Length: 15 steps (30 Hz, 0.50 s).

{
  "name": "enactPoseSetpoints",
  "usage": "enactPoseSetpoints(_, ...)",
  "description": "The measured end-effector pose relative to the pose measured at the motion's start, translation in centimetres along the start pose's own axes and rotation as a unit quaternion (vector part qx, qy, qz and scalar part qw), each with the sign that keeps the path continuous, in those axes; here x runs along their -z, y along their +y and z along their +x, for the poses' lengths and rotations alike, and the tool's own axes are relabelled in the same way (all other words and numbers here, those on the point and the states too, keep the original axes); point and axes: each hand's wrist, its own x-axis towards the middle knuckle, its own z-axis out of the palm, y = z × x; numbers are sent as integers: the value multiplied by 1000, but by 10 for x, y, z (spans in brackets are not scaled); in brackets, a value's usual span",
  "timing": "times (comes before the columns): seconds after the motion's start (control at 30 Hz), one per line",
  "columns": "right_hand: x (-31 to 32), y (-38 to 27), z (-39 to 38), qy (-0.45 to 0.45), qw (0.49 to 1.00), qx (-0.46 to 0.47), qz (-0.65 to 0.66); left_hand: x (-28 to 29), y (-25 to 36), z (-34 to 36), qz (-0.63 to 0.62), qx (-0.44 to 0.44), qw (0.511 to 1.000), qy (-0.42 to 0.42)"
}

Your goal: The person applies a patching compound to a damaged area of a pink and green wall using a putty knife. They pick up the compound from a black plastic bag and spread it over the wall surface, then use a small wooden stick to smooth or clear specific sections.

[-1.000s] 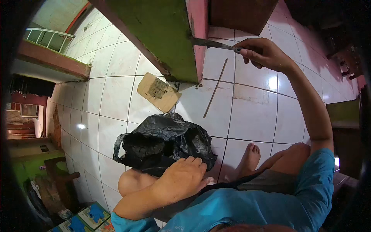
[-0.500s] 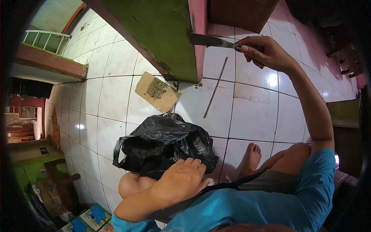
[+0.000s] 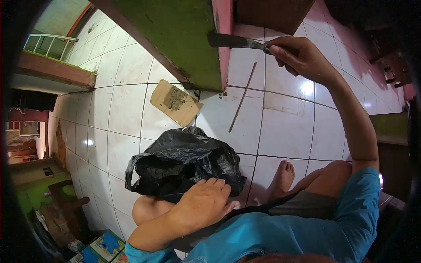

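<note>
My right hand (image 3: 301, 59) is closed round the handle of a putty knife (image 3: 234, 42). Its flat dark blade reaches left past the pink edge of the wall, with the tip over the green face (image 3: 175, 33). Below, a black plastic bag (image 3: 188, 149) stands gaping, with dark grey lumpy material (image 3: 164, 171) inside. My left hand (image 3: 204, 199) lies over the bag's near rim, fingers curled down on the plastic; the fingertips are partly hidden. Beyond the bag, a cardboard piece (image 3: 186, 113) carries a patch of grey mortar-like paste (image 3: 176, 100).
A thin stick (image 3: 243, 96) lies on the white tiled floor (image 3: 287, 131) right of the wall's foot. Small crumbs (image 3: 224, 93) sit at the wall corner. My bare foot (image 3: 283, 177) rests near the bag. Green furniture (image 3: 37, 197) stands at the left.
The putty knife has shifted slightly left and its blade looks turned, showing more of its width at the wall edge. My left hand stays on the bag. The whole view has shifted slightly.
</note>
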Motion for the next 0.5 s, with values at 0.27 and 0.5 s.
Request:
enactPoseSetpoints(0.27,-2,1,2,25,999,16,-28,3,1,0,6,6,1000,-7)
enactPoseSetpoints(0.5,-4,-8,-2,22,999,4,-25,2,0,-2,0,7,1000,-12)
